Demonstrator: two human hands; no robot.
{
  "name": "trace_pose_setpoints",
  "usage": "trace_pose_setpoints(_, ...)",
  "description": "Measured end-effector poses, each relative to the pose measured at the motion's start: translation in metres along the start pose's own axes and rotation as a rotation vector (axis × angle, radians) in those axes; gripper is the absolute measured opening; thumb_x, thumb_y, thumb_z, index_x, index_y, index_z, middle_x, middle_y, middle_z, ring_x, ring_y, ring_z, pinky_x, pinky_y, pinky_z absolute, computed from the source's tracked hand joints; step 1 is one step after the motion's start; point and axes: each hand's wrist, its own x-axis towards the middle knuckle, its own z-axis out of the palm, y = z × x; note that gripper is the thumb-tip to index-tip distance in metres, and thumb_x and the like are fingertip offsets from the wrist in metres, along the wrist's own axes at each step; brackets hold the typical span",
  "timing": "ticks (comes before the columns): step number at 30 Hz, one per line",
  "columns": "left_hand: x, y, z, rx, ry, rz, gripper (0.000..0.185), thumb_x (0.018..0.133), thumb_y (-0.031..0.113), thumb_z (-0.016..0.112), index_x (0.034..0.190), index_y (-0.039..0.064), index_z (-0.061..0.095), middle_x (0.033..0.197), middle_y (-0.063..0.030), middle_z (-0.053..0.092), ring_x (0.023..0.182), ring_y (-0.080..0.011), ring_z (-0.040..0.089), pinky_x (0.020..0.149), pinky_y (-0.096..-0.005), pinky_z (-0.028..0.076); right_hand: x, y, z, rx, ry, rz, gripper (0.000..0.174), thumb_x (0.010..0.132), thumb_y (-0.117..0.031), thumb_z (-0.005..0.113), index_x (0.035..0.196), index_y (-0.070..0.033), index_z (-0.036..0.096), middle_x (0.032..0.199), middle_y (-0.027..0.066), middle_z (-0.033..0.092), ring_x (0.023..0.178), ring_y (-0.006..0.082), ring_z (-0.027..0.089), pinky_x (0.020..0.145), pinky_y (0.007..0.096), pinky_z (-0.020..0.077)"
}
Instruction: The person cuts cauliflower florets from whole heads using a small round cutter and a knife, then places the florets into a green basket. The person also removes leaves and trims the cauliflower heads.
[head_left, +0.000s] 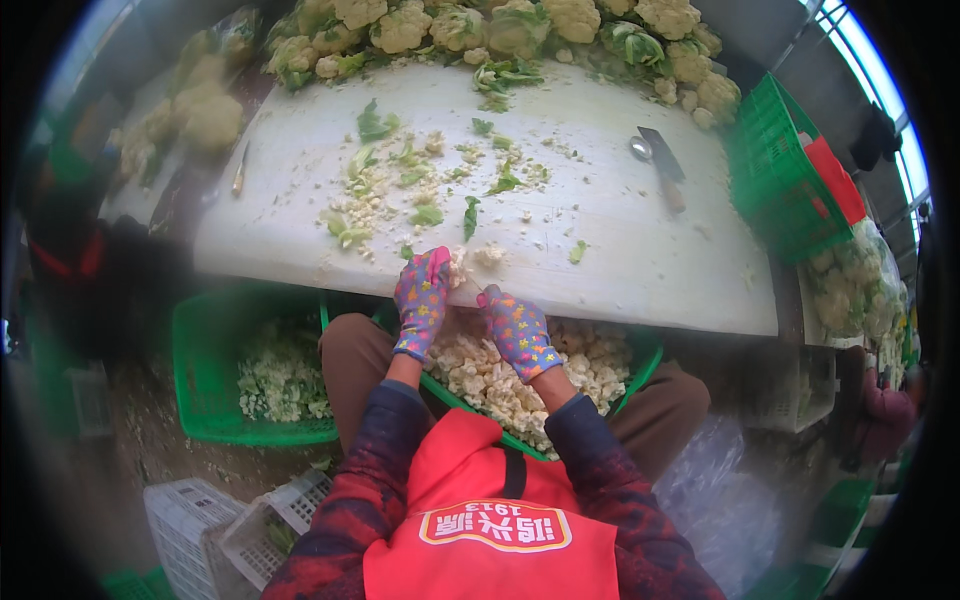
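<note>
At the near edge of the white table (600, 262), my left hand (423, 304), in a flowered glove, holds a cauliflower piece (458, 268) by its side. My right hand (517, 330), gloved alike, is closed on a small thin tool, mostly hidden, that points at the piece. Another cauliflower floret (490, 256) lies on the table just beyond. Under both hands, between the knees, a green basket (646, 375) holds many cut cauliflower florets (480, 375). Leaf scraps (427, 215) and crumbs are strewn over the table's middle.
Whole cauliflowers (517, 28) are heaped along the far edge. A cleaver (664, 169) and a spoon (640, 148) lie at right, a knife (241, 171) at left. A green crate (784, 172) stands at right; a green basket of trimmings (187, 367) is at lower left.
</note>
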Motion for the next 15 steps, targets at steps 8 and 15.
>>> trace_pose_setpoints(8, 0.002, -0.004, -0.002, 0.075, -0.012, 0.042, 0.03, 0.107, 0.033, 0.055, 0.116, 0.009, 0.071, 0.11, -0.0152, 0.069, 0.105, -0.0391, 0.064, 0.088, -0.0499, 0.054, 0.038, 0.015, 0.007, -0.004, -0.121, 0.004, 0.025, 0.106, -0.026, 0.053, 0.097, -0.005, 0.064, 0.089, 0.0204, 0.072, 0.088, 0.0433, 0.07, 0.077, 0.0545, 0.0534)
trace_pose_setpoints(15, 0.001, -0.003, -0.001, 0.02, -0.122, -0.099, 0.057, 0.095, 0.051, 0.072, 0.13, 0.006, 0.069, 0.111, -0.0161, 0.068, 0.106, -0.0356, 0.064, 0.092, -0.0476, 0.053, 0.059, 0.016, 0.002, 0.05, -0.143, -0.032, 0.032, 0.106, -0.031, 0.054, 0.099, -0.004, 0.072, 0.094, 0.0235, 0.073, 0.095, 0.0425, 0.07, 0.085, 0.0531, 0.0536)
